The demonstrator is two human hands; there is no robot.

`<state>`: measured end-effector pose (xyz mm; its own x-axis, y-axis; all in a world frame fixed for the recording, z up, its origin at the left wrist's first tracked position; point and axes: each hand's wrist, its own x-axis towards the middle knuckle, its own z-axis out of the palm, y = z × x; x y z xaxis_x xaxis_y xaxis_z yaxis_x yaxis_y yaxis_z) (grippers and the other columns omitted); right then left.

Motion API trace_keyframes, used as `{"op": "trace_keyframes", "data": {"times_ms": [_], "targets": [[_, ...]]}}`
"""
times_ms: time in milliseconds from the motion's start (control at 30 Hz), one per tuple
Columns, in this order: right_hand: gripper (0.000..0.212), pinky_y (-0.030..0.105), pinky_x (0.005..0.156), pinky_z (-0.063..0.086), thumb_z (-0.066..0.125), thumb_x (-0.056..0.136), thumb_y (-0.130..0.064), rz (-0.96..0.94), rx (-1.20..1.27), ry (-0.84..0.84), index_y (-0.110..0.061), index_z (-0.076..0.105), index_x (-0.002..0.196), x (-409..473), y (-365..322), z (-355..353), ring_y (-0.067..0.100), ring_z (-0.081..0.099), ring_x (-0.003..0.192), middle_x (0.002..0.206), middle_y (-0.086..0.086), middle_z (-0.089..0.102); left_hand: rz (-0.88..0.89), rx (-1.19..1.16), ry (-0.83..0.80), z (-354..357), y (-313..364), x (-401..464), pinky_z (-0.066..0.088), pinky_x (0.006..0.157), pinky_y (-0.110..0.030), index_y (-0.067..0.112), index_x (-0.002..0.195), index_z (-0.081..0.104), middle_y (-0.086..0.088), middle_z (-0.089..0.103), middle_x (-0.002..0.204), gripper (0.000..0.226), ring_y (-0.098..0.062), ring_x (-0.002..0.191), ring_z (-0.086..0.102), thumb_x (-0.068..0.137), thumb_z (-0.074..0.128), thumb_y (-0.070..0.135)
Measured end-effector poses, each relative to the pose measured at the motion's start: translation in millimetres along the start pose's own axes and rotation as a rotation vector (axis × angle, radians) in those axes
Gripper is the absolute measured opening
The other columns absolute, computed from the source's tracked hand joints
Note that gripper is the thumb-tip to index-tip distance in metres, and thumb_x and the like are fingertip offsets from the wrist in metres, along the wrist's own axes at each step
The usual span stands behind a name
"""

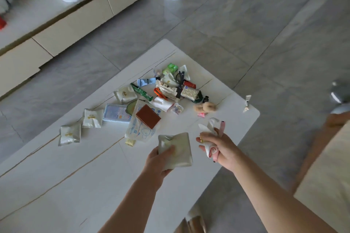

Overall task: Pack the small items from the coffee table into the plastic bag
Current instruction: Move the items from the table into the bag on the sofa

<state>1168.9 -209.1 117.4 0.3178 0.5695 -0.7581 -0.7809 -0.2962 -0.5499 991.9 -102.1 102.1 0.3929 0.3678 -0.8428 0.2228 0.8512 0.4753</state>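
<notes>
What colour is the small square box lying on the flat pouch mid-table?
Reddish-brown square box, clearest in the head view.

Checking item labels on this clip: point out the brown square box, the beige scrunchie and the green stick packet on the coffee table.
brown square box (148, 116): head view, middle of its top face.
beige scrunchie (205, 107): head view, on its fuzzy loop.
green stick packet (141, 91): head view, mid-length of the packet.

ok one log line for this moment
left hand: holds white packet | right hand: grips bunched plastic bag | pile on coffee table: unpacked
</notes>
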Motion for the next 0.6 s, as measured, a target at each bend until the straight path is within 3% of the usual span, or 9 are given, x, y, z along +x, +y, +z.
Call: {"op": "trace_keyframes", "data": {"times_ms": [167, 300, 400, 500, 600], "targets": [[0.034, 0.027, 0.070, 0.053, 0.075, 0.068, -0.020, -0.121, 0.096, 0.098, -0.022, 0.062, 0.099, -85.7, -23.0, -42.7, 0.013, 0.069, 0.079, 0.078, -0.004, 0.068, -0.005, 0.112, -0.148, 56.6, -4.5, -46.3, 0.049, 0.097, -0.043, 0.013, 0.114, 0.062, -0.010, 0.066, 0.108, 0.031, -0.027, 0.104, 0.061, 0.084, 0.068, 0.017], [0.021, 0.018, 0.052, 0.049, 0.071, 0.079, -0.016, -0.224, 0.179, 0.183, -0.022, 0.061, 0.096, -144.1, -32.7, -91.0, 0.011, 0.068, 0.072, 0.073, -0.007, 0.067, -0.035, 0.199, -0.277, 109.9, -15.6, -68.2, 0.045, 0.103, -0.047, 0.014, 0.118, 0.060, -0.012, 0.063, 0.114, 0.034, -0.031, 0.110, 0.059, 0.085, 0.067, 0.017], [0.019, 0.018, 0.045, 0.048, 0.067, 0.085, -0.013, -0.284, 0.275, 0.292, -0.020, 0.060, 0.101, -191.7, -39.2, -141.7, 0.014, 0.065, 0.073, 0.078, -0.002, 0.064, -0.045, 0.306, -0.311, 165.8, -35.2, -83.7, 0.048, 0.099, -0.044, 0.012, 0.119, 0.058, -0.013, 0.063, 0.114, 0.036, -0.032, 0.109, 0.058, 0.085, 0.067, 0.017], [0.021, 0.016, 0.040, 0.046, 0.065, 0.086, -0.011, -0.324, 0.390, 0.385, -0.019, 0.061, 0.105, -234.1, -40.8, -193.8, 0.013, 0.066, 0.068, 0.078, 0.001, 0.065, -0.046, 0.397, -0.410, 222.6, -62.0, -99.8, 0.055, 0.082, -0.037, 0.013, 0.114, 0.061, -0.010, 0.070, 0.103, 0.028, -0.027, 0.099, 0.066, 0.086, 0.064, 0.016], [0.020, 0.018, 0.048, 0.052, 0.066, 0.085, -0.010, -0.413, 0.495, 0.461, -0.016, 0.063, 0.103, -276.0, -38.5, -241.4, 0.012, 0.071, 0.067, 0.075, -0.002, 0.070, -0.047, 0.446, -0.479, 278.2, -94.0, -120.5, 0.054, 0.082, -0.036, 0.013, 0.114, 0.062, -0.008, 0.069, 0.104, 0.026, -0.025, 0.098, 0.065, 0.088, 0.061, 0.013]]}}
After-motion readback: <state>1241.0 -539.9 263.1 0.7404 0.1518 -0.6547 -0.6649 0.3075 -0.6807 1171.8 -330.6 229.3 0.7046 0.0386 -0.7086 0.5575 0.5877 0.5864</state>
